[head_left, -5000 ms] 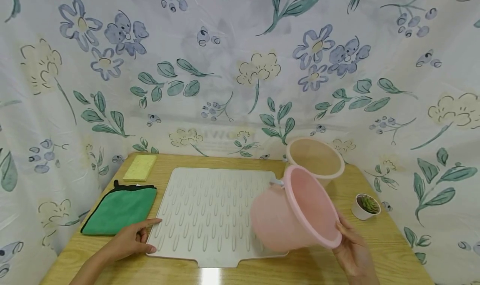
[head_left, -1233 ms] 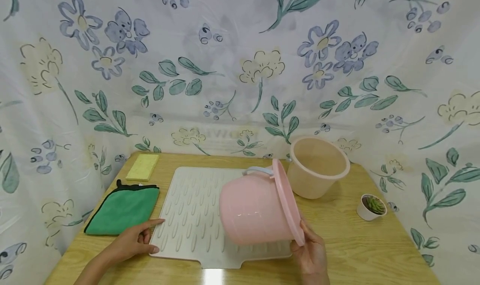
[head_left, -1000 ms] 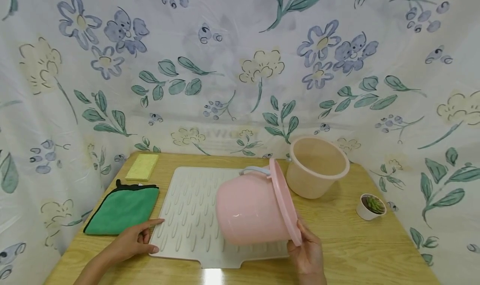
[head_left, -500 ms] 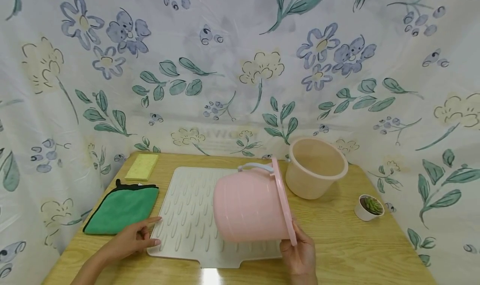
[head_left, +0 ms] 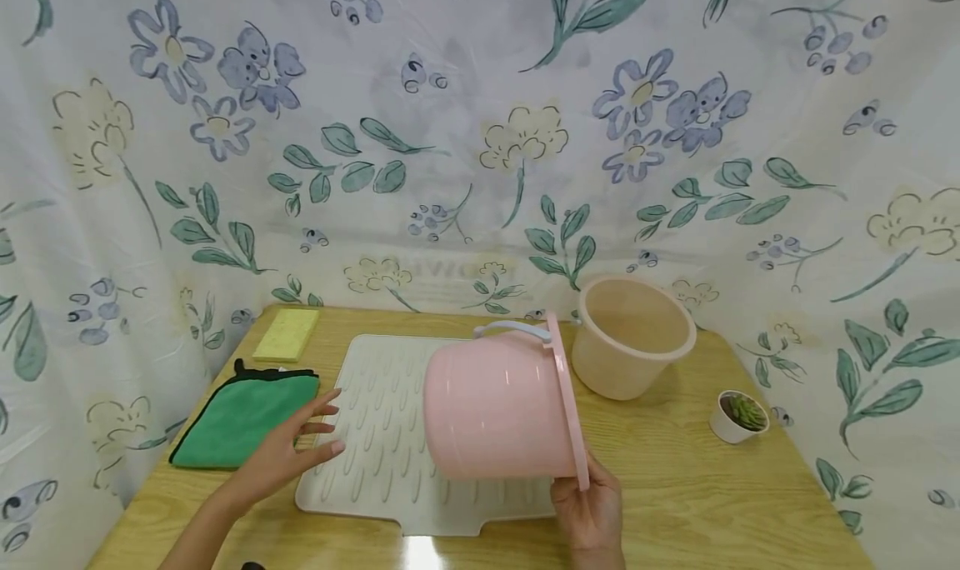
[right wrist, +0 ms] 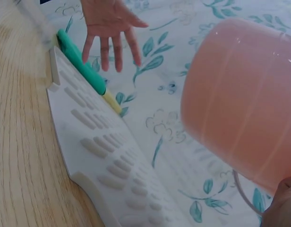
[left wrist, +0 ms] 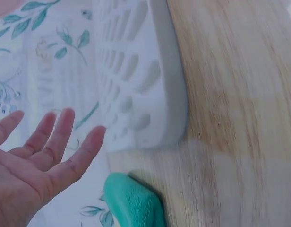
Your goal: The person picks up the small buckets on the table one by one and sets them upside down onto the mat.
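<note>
A pink bucket [head_left: 495,412] with a pale handle lies tipped on its side above the white ribbed drying mat [head_left: 375,437], mouth facing right. My right hand [head_left: 588,512] grips its rim from below at the near edge. The bucket [right wrist: 240,104] fills the upper right of the right wrist view. My left hand [head_left: 288,449] hovers with fingers spread over the mat's left edge, holding nothing; the left wrist view shows the same open palm [left wrist: 34,161] beside the mat's corner [left wrist: 150,94].
A beige bucket [head_left: 633,337] stands upright at the back right. A green cloth [head_left: 240,420] and a yellow sponge [head_left: 285,335] lie left of the mat. A small potted succulent [head_left: 738,414] sits at the right. Floral curtains enclose the wooden table [head_left: 712,503].
The pink bucket has moved left over the mat and turned further onto its side. My left hand has lifted off the mat's edge and spread its fingers.
</note>
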The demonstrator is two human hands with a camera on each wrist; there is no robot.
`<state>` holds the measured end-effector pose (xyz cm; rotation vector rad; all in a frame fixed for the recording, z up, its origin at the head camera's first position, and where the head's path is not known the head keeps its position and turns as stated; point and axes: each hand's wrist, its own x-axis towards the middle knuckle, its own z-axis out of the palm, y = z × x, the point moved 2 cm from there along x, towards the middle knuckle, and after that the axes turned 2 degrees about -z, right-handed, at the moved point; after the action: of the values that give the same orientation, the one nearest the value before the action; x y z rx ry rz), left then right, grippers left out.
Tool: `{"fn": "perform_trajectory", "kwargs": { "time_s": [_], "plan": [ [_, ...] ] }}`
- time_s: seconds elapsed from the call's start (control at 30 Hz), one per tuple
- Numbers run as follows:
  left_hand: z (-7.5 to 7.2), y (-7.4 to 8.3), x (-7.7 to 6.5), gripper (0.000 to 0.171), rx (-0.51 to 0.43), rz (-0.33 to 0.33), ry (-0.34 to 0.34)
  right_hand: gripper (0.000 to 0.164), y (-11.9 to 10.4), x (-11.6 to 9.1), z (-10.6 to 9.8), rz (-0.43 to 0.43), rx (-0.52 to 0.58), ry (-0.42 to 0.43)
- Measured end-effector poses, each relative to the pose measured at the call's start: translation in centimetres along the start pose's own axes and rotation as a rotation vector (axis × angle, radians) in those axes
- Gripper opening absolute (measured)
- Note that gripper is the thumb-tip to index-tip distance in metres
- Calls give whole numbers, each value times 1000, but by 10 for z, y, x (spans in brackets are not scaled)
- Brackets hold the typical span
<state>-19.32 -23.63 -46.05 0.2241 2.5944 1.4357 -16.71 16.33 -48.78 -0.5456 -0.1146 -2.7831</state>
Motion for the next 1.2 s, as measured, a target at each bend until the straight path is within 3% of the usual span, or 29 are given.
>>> {"fn": "perform_trajectory", "kwargs": {
  "time_s": [0.17,0.43,0.73,1.2],
  "plan": [
    [7,7,3,74,-46,53,49,34,3,0,1,2,16,11],
    [17,16,6,67,-146,151,49,25,9,4,-1,14,45,-9],
    [33,32,20,63,-395,209,-39,29,17,4,-7,-19,62,2],
    [52,47,32,70,-444,254,-37,27,25,6,-8,-36,86,-40]
  ]
}}
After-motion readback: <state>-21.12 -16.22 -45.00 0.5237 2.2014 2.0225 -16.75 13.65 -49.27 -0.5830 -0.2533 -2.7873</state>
